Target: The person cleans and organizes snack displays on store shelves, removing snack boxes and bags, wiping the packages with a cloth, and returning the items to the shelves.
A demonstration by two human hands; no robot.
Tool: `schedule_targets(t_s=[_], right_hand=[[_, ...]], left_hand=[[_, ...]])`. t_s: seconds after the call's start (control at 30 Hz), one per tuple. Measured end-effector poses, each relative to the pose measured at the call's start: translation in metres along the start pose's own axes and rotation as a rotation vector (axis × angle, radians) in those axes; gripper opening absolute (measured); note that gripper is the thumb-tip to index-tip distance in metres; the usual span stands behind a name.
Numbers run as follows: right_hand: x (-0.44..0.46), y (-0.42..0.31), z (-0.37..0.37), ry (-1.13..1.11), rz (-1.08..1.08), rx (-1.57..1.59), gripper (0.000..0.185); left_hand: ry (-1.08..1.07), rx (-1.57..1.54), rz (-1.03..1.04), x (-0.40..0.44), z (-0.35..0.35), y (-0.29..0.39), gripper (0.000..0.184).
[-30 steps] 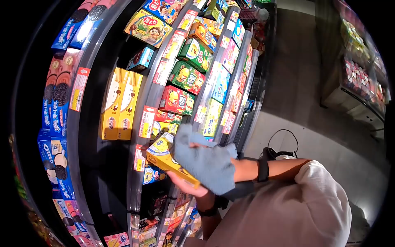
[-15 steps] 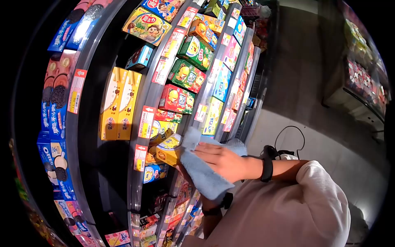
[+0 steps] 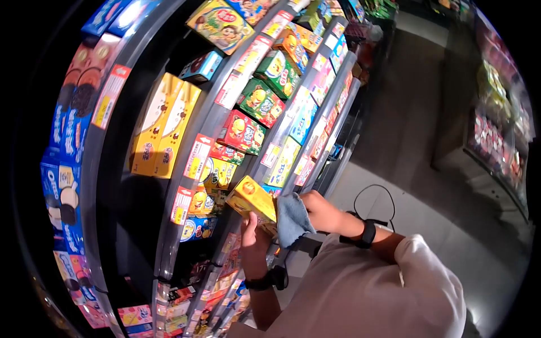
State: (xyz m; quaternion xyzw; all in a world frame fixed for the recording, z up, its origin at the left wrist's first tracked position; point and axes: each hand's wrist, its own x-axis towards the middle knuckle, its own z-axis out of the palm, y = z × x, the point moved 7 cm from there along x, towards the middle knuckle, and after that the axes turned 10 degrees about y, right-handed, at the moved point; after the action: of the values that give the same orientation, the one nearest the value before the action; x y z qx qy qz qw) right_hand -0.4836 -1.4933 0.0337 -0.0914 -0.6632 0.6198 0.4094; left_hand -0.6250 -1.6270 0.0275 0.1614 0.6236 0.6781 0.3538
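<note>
A small yellow snack box (image 3: 252, 198) is in my left hand (image 3: 256, 236), thumb along its side and fingers largely hidden beneath. It is held tilted, just off the shelf's front edge. My right hand (image 3: 322, 213) is closed around a bunched blue-grey cloth (image 3: 294, 219). The cloth hangs beside the right end of the box; whether they touch I cannot tell. Behind the box, yellow snack boxes (image 3: 217, 173) and a blue one (image 3: 198, 228) stand on the shelf.
Red boxes (image 3: 242, 131) and green boxes (image 3: 261, 102) line the same shelf. Two tall yellow boxes (image 3: 165, 127) stand on the neighbouring shelf, with blue Oreo packs (image 3: 61, 191) farther left. Price-tag rails (image 3: 197, 158) edge the shelves. A display table (image 3: 496, 163) stands across the aisle.
The cloth has gone from draped over the box to bunched in my right hand at its end. My left hand, hidden before, now shows. The box has turned and shifted right.
</note>
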Motion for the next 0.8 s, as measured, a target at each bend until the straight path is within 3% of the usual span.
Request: schedule_targets(t_s=[0.1, 0.13, 0.17, 0.2, 0.27, 0.33, 0.47, 0.53, 0.6, 0.63, 0.7, 0.8], right_hand=[[0.006, -0.006, -0.013, 0.108, 0.097, -0.091, 0.015], [0.006, -0.006, -0.015, 0.077, 0.093, -0.109, 0.015], [0.006, 0.002, -0.021, 0.089, 0.176, -0.06, 0.016], [0.002, 0.011, -0.025, 0.098, 0.265, -0.012, 0.017], [0.0, 0.02, -0.025, 0.054, 0.256, -0.012, 0.016], [0.0, 0.018, -0.036, 0.247, 0.325, 0.032, 0.014], [-0.005, 0.024, -0.034, 0.212, 0.357, -0.036, 0.017], [-0.004, 0.019, -0.023, 0.183, 0.368, 0.0, 0.014], [-0.008, 0.023, -0.015, 0.103, 0.381, -0.057, 0.011], [-0.008, 0.024, -0.011, 0.077, 0.324, -0.098, 0.01], [-0.009, 0.025, 0.002, 0.011, 0.268, -0.154, 0.01], [-0.002, 0.016, 0.032, -0.101, 0.359, 0.004, 0.013]], left_hand=[[0.033, -0.263, -0.017, 0.023, -0.008, 0.006, 0.052], [-0.025, -0.278, 0.075, 0.041, -0.013, 0.013, 0.057], [0.132, -0.21, 0.256, 0.059, -0.026, 0.019, 0.055], [0.137, -0.005, 0.508, 0.062, -0.019, 0.044, 0.05], [0.264, 0.272, 0.672, 0.075, -0.031, 0.055, 0.048], [0.317, 0.2, 0.705, 0.089, -0.038, 0.056, 0.044], [0.458, 0.113, 0.781, 0.099, -0.045, 0.066, 0.045], [0.544, 0.366, 0.75, 0.109, -0.053, 0.052, 0.043], [0.615, 0.432, 0.657, 0.11, -0.05, 0.043, 0.044], [0.694, 0.56, 0.88, 0.1, -0.045, 0.052, 0.044], [0.735, 0.662, 0.815, 0.101, -0.054, 0.042, 0.044], [0.818, 0.75, 0.779, 0.093, -0.066, 0.03, 0.043]])
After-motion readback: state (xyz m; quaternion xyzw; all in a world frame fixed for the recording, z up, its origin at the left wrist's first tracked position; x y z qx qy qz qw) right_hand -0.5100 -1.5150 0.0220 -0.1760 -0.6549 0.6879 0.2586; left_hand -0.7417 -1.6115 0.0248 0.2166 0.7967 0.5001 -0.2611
